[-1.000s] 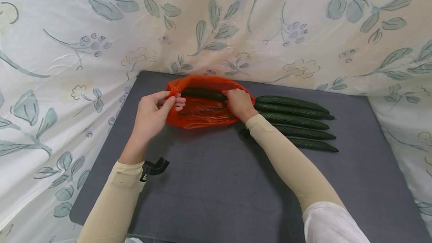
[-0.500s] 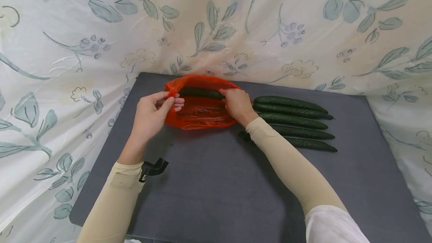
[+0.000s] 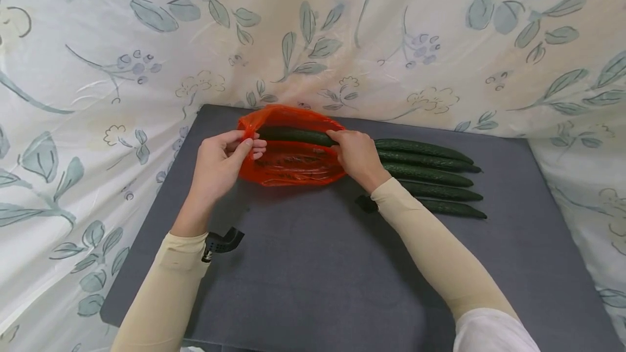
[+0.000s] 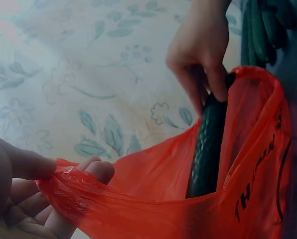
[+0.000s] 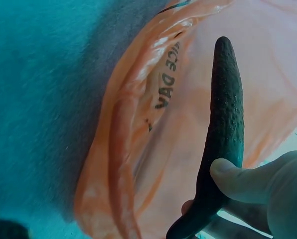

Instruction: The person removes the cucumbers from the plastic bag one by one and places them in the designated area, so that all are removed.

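Observation:
My left hand point(image 3: 220, 164) pinches the left edge of a red plastic bag point(image 3: 288, 178) between thumb and fingers, and the bag's mouth gapes toward me. In my right hand point(image 3: 361, 157) is a dark green cucumber point(image 3: 298, 135), gripped near its right end. The cucumber lies across the mouth of the bag, its left end close to my left fingertips in the head view. The left wrist view shows the cucumber point(image 4: 208, 144) slanting down behind the bag's near edge, which hides its lower end. Thumb and fingers wrap the cucumber point(image 5: 227, 109) in the right wrist view.
Several more cucumbers point(image 3: 430, 174) lie side by side on the dark grey table point(image 3: 318, 265), right of the bag and partly behind my right forearm. A leaf-patterned cloth point(image 3: 313, 31) hangs along the table's back edge.
My right hand has shifted slightly right with the cucumber, and more of the cucumber's length now shows at the bag's mouth. The left hand keeps its hold on the bag almost unmoved.

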A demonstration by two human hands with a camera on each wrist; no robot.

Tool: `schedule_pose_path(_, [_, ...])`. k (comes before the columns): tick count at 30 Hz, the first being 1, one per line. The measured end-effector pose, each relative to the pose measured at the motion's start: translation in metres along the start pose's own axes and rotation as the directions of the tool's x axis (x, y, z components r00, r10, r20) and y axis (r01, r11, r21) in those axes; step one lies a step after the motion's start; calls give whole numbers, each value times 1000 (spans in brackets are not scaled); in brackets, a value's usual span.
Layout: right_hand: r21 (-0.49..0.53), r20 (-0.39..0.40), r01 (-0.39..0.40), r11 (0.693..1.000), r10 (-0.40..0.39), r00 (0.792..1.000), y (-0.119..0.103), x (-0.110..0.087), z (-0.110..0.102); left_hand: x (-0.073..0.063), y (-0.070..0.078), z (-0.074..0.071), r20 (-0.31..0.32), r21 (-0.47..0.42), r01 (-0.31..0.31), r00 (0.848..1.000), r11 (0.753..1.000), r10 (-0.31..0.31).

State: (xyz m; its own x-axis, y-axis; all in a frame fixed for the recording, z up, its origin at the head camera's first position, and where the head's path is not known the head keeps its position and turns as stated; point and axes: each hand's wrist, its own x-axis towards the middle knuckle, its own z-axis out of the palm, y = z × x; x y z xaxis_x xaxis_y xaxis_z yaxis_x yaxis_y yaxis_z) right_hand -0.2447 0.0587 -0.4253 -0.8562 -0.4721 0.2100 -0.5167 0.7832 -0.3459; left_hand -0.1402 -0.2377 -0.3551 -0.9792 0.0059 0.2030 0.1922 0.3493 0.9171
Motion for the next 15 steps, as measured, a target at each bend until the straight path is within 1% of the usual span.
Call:
schedule_pose_path(7, [16, -26, 24, 1000, -24, 999, 7, -22, -13, -3, 0, -3, -17, -49, 12, 1000, 999, -13])
schedule_pose_path(15, [54, -90, 52, 997, -47, 995, 15, -57, -27, -4, 1, -5, -22, -51, 21, 1000, 998, -22])
